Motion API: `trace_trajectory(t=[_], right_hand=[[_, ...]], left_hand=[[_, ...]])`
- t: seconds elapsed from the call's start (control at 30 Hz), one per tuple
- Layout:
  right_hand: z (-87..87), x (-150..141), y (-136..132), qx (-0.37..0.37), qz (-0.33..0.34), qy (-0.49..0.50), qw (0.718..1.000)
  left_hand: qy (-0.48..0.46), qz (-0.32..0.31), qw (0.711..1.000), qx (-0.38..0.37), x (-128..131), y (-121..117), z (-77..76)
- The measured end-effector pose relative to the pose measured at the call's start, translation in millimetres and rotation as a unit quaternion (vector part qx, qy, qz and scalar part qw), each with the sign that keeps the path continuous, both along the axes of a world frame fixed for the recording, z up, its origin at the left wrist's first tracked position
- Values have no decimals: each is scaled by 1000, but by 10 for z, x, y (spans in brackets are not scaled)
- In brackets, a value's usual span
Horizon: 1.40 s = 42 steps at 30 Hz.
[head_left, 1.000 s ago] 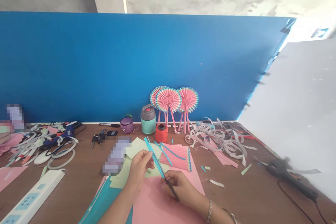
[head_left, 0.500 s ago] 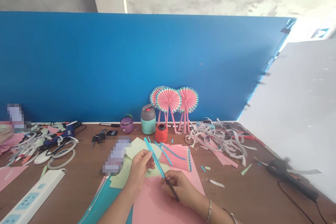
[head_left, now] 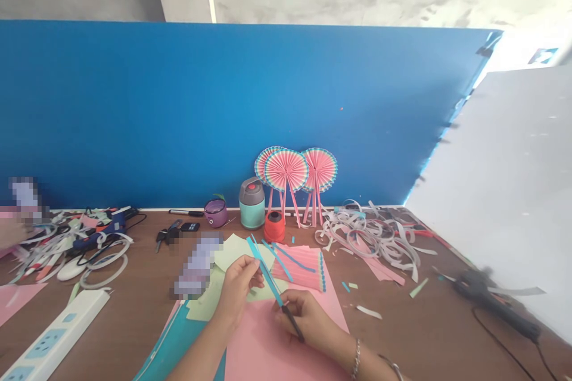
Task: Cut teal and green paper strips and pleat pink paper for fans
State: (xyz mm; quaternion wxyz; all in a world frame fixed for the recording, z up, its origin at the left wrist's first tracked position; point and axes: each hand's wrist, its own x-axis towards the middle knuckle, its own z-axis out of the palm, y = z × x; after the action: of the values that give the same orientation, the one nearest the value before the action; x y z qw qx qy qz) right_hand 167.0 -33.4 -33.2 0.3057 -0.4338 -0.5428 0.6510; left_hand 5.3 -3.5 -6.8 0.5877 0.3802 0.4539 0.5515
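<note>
My left hand (head_left: 243, 281) pinches a blue paper strip (head_left: 267, 274) between thumb and fingers. Dark-handled scissors (head_left: 292, 322) are gripped in my right hand (head_left: 304, 318), their blades lying along the strip. Below both hands lies a large pink sheet (head_left: 277, 345). Just beyond them rests a pleated pink paper piece (head_left: 301, 271) with a blue-dotted edge, and loose narrow blue strips (head_left: 295, 259) lie across it. Pale green sheets (head_left: 205, 294) are under and beside my left hand.
Pink paper fans (head_left: 286, 171) stand by the blue partition, near a teal flask (head_left: 252, 208) and a red container (head_left: 274, 227). Curled paper strips (head_left: 375, 244) heap at right, with a glue gun (head_left: 496, 306) in front. A power strip (head_left: 58, 333) lies left. Another person's hand (head_left: 11, 232) shows far left.
The scissors have shifted slightly along the blue strip, with both hands nearly in place. At far left, the other person's hand has moved and is blurred.
</note>
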Motion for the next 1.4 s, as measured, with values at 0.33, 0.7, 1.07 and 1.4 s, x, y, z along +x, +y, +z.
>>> trace_trajectory(t=[0.33, 0.7, 1.07, 1.4], right_hand=[[-18, -2, 2, -12, 4, 29, 999], [-2, -2, 1, -6, -6, -3, 1000], [13, -12, 0, -18, -6, 28, 999], [-37, 1, 8, -9, -10, -2, 1000]], left_hand=[[-5, -6, 1000, 3, -2, 1, -19], [2, -22, 1000, 2, -16, 16, -77], [3, -28, 1000, -4, 0, 7, -33], [-10, -5, 1000, -4, -17, 11, -16]])
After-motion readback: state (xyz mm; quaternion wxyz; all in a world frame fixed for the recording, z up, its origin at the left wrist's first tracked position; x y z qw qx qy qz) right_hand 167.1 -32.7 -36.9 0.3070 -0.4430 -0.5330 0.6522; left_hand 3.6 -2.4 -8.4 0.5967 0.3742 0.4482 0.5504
